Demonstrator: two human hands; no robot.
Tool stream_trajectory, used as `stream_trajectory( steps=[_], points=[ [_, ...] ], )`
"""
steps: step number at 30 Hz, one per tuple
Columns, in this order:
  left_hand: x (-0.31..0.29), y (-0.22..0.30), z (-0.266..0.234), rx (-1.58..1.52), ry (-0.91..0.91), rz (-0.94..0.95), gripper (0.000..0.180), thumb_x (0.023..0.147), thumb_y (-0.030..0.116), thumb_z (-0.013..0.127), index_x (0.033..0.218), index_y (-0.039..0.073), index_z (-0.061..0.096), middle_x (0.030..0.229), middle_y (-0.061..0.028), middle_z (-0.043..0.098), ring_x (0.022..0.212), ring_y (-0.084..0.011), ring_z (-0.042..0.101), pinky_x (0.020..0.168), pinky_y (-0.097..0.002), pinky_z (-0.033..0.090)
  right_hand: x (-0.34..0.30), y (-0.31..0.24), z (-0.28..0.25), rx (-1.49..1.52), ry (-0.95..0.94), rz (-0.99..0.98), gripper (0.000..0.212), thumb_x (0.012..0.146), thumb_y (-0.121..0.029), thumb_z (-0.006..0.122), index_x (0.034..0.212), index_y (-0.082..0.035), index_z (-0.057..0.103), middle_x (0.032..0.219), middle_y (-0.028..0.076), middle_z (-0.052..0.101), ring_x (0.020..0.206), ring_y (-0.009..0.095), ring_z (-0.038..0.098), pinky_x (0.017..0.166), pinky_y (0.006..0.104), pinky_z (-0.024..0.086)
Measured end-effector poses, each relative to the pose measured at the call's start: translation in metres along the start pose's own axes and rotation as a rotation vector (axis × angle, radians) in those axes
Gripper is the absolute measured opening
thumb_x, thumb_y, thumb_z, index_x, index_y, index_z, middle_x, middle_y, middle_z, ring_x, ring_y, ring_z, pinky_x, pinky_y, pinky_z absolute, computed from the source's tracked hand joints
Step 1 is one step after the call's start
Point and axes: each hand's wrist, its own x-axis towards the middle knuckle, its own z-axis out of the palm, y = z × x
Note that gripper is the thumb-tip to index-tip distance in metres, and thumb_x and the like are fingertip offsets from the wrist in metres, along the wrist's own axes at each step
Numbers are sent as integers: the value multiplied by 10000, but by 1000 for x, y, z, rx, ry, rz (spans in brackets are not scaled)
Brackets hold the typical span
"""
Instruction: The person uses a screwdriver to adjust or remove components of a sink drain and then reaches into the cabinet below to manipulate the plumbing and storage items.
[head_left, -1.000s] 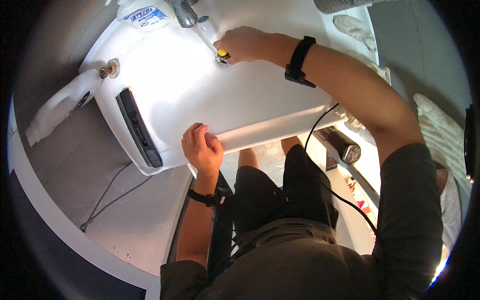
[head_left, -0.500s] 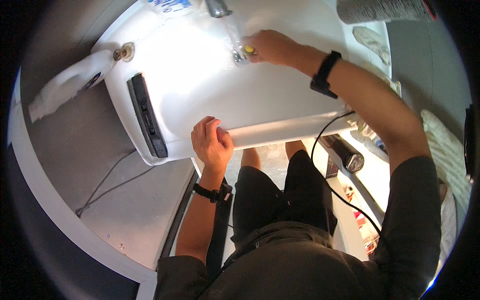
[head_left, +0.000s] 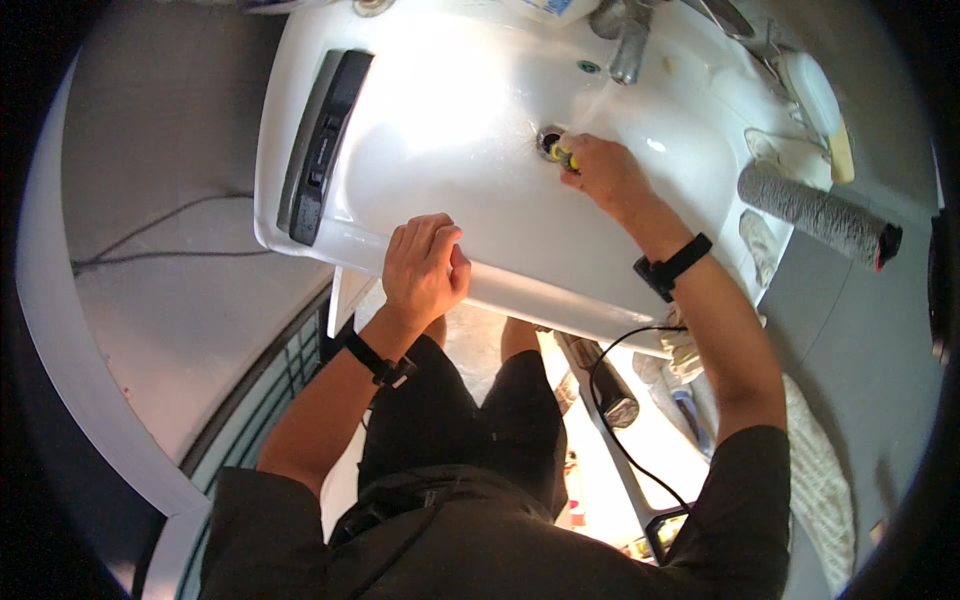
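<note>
At the drain (head_left: 549, 143) of the white washbasin (head_left: 450, 185), my right hand (head_left: 607, 175) is closed around a small yellow-and-dark piece (head_left: 565, 157). Most of that piece is hidden by my fingers, so its kind cannot be made out. Its visible end is at the edge of the drain opening. Above stands a metal faucet (head_left: 630, 52), with a faint stream of water below it. My left hand (head_left: 427, 265) rests on the basin's front rim, fingers curled together and nothing visible in them.
A long black-and-grey bar (head_left: 325, 150) lies along the basin's left side. To the right are a grey fuzzy roller (head_left: 815, 210), crumpled pale cloths (head_left: 760, 245) and a white round-ended item (head_left: 810, 95). A black cable (head_left: 625, 450) hangs beside an open, lit cabinet below.
The view has shifted, bringing the right side of the basin and the drain into clearer sight. My right hand stays by the drain with the yellow piece; my left hand stays on the rim.
</note>
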Motion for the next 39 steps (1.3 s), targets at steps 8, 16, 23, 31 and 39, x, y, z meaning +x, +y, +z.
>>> stream_trajectory(
  steps=[8, 16, 23, 31, 39],
  points=[
    [1, 2, -1, -19, -34, 5, 273, 711, 8, 629, 977, 43, 579, 1004, -104, 631, 913, -293, 628, 796, -406, 478, 18, -21, -5, -208, -60, 70, 315, 869, -269, 715, 1012, -8, 611, 891, 185, 703, 848, 345, 717, 791, 431, 585],
    [1, -2, -2, -17, 15, -1, 203, 711, 31, 642, 902, 47, 577, 937, -86, 616, 862, -256, 614, 775, -375, 477, 35, -49, -12, -372, -138, 82, 272, 888, -275, 720, 988, -32, 651, 896, 155, 716, 878, 327, 723, 786, 430, 582],
    [-1, -1, -1, -23, -3, -10, 189, 729, 44, 644, 901, 49, 566, 938, -86, 616, 862, -254, 616, 769, -373, 477, 41, -48, -9, -415, -196, 127, 302, 855, -229, 739, 1053, -28, 630, 903, 182, 701, 879, 368, 704, 774, 445, 578],
    [-5, -3, 1, -41, -2, -33, 238, 703, 29, 636, 937, 44, 595, 963, -87, 630, 898, -275, 630, 783, -392, 483, 5, -38, 4, -379, -40, 96, 348, 883, -300, 715, 1103, -46, 625, 933, 167, 704, 879, 344, 720, 751, 423, 591],
    [-1, 0, -1, -36, 34, 0, 205, 697, 30, 643, 890, 48, 578, 922, -80, 622, 858, -253, 618, 764, -369, 472, 15, -9, -40, 14, -69, 367, 383, 849, -355, 717, 871, 25, 676, 821, 237, 698, 798, 421, 678, 735, 459, 554]
  ],
)
